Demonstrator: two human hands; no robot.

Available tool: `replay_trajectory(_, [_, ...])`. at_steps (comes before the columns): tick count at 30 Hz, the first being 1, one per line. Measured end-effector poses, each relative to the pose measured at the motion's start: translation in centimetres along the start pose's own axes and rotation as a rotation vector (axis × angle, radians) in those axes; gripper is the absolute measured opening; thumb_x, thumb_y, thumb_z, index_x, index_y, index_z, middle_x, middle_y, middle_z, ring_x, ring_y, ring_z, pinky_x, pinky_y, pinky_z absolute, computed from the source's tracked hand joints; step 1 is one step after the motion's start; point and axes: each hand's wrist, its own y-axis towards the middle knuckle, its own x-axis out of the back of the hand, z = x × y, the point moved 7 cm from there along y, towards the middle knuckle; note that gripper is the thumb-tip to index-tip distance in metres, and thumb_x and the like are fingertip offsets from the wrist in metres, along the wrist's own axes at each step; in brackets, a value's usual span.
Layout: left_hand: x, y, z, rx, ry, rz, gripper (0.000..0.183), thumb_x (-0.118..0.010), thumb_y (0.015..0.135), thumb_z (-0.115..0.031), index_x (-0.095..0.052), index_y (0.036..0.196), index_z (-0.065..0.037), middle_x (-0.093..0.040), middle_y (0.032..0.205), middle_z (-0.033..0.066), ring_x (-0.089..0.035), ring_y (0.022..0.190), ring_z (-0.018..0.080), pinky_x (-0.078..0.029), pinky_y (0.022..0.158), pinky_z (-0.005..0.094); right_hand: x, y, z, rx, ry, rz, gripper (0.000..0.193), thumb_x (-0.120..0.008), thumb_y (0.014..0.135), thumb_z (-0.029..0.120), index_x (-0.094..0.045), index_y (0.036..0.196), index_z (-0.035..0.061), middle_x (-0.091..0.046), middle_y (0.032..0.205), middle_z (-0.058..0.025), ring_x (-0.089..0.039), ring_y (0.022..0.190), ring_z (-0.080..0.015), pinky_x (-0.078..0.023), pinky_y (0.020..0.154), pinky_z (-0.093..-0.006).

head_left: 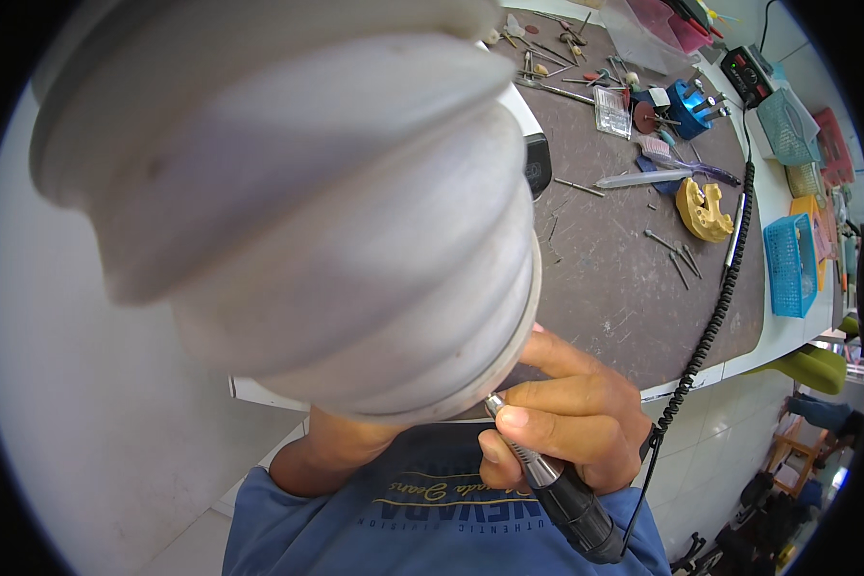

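My right hand [576, 413] is closed around a black and silver rotary handpiece [571, 504], holding it like a pen by its metal front. The handpiece tilts with its tip up and to the left, and that tip ends at the rim of a large white ribbed hose [355, 240]. The hose fills the left and middle of the view and hides what lies behind it. Of my left arm only the wrist and forearm [341, 446] show below the hose; the left hand and its fingers are hidden.
On the dark work mat [614, 298] lie several burs [677, 254], a yellowish dental cast [706, 211], a toothbrush [686, 158] and a blue bur holder [691, 106]. A black coiled cord [710, 326] runs along the right to a control box [747, 77]. Baskets [790, 264] stand beyond.
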Motion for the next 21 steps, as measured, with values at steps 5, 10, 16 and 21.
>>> replay_trajectory(5, [-0.15, -0.03, -0.08, 0.0, -0.035, -0.009, 0.013, -0.066, 0.09, 0.0, -0.056, 0.097, -0.003, -0.063, 0.102, 0.0186, -0.073, 0.09, 0.026, -0.064, 0.081, 0.0342, 0.02, 0.01, 0.11, -0.018, -0.014, -0.012, 0.025, -0.08, 0.082, 0.017, -0.069, 0.099, 0.0032, -0.071, 0.086, -0.0089, -0.072, 0.099, -0.0367, -0.063, 0.082, -0.0462])
replay_trajectory(10, [-0.23, -0.08, -0.13, 0.0, -0.067, -0.024, 0.013, -0.066, 0.09, 0.001, -0.055, 0.096, -0.003, -0.062, 0.102, 0.0184, -0.072, 0.091, 0.0259, -0.064, 0.081, 0.0339, -0.01, -0.03, 0.05, -0.021, -0.006, -0.01, 0.025, -0.08, 0.082, 0.017, -0.069, 0.1, 0.0031, -0.071, 0.086, -0.0089, -0.072, 0.099, -0.0367, -0.063, 0.082, -0.0466])
replay_trajectory(16, [-0.27, -0.46, -0.39, 0.006, -0.088, -0.055, 0.013, -0.065, 0.09, 0.002, -0.055, 0.096, -0.003, -0.062, 0.102, 0.0181, -0.072, 0.092, 0.0257, -0.063, 0.081, 0.0335, 0.11, 0.34, 0.24, -0.031, 0.007, 0.008, 0.026, -0.08, 0.082, 0.017, -0.069, 0.1, 0.0026, -0.071, 0.087, -0.0095, -0.072, 0.1, -0.0378, -0.063, 0.083, -0.0469])
replay_trajectory(21, [-0.09, -0.3, -0.2, -0.008, -0.048, -0.026, 0.013, -0.065, 0.09, 0.002, -0.055, 0.096, -0.003, -0.062, 0.102, 0.0182, -0.072, 0.093, 0.0254, -0.063, 0.081, 0.0333, 0.12, 0.16, 0.17, -0.036, -0.002, 0.032, 0.027, -0.081, 0.081, 0.017, -0.069, 0.101, 0.0019, -0.071, 0.088, -0.0103, -0.071, 0.101, -0.0384, -0.062, 0.084, -0.0472])
